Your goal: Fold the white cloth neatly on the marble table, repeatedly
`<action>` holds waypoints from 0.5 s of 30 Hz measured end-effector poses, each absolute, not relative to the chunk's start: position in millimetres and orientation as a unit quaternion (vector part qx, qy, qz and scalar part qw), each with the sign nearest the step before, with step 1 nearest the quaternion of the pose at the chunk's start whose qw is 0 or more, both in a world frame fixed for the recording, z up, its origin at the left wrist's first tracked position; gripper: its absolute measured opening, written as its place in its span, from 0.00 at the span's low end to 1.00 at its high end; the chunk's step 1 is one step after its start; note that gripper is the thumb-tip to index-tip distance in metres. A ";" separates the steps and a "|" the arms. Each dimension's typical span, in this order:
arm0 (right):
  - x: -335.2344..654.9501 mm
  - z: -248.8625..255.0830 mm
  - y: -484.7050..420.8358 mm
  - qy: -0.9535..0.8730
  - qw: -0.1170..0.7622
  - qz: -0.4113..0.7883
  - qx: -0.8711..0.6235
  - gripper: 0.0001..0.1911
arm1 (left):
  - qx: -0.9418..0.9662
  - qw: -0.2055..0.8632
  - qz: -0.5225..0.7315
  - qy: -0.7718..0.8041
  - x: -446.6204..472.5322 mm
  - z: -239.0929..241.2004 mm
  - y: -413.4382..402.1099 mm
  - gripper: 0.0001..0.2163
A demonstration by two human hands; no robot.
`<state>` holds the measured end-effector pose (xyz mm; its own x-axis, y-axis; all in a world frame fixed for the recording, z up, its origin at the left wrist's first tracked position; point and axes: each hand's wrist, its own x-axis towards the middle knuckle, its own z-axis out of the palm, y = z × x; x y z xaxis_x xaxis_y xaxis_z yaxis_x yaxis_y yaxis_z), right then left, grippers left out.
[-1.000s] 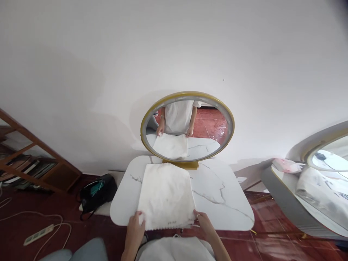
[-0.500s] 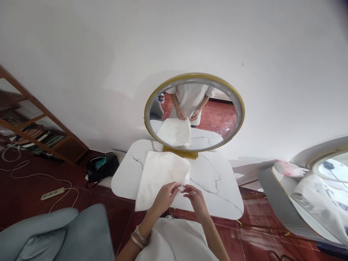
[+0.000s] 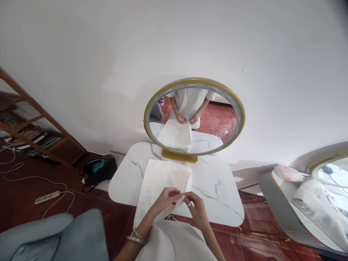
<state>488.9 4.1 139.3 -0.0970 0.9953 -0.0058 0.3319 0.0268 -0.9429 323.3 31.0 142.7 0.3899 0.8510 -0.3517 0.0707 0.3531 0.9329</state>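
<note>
A white cloth (image 3: 163, 177) lies on the left half of the marble-patterned table (image 3: 214, 181), its near edge hanging over the front. My left hand (image 3: 170, 198), with bracelets at the wrist, pinches the cloth's near right corner. From the right, my right hand (image 3: 195, 204), wearing a ring, has its fingertips closed on the same corner. The fingertips of both hands almost meet. Fingers hide the exact bit of fabric between them. The round gold-framed mirror (image 3: 194, 81) behind the table reflects both hands and the cloth.
On the right stands a second table (image 3: 280, 188) with a printed white cloth (image 3: 320, 199) and a pink-white packet (image 3: 289, 173). A black bag (image 3: 99, 172), a power strip (image 3: 47, 197) with cables and a grey chair (image 3: 81, 235) are on the left, near a wooden shelf (image 3: 40, 127).
The cloth has slid slightly toward me, and its corner is lifted between my hands. My fingertips have come closer together at that corner. The view has shifted a little.
</note>
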 end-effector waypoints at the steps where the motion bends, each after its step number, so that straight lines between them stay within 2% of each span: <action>1: 489.1 139.5 4.3 -0.611 0.387 0.420 -0.548 0.16 | 0.494 0.665 0.297 0.475 323.4 144.0 31.2 0.21; 8: 492.6 143.6 6.1 -0.663 0.410 0.286 -0.557 0.15 | 0.584 0.560 0.306 0.502 331.8 163.1 28.5 0.14; 15: 500.0 151.6 6.9 -0.678 0.363 0.373 -0.519 0.14 | 0.737 0.442 0.214 0.464 332.9 181.4 32.3 0.15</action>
<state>500.0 6.9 151.6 -0.1977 0.9747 0.1043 0.4334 0.1824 -0.8825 332.9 32.3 181.4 0.4773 0.8735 -0.0959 0.4955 -0.1774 0.8503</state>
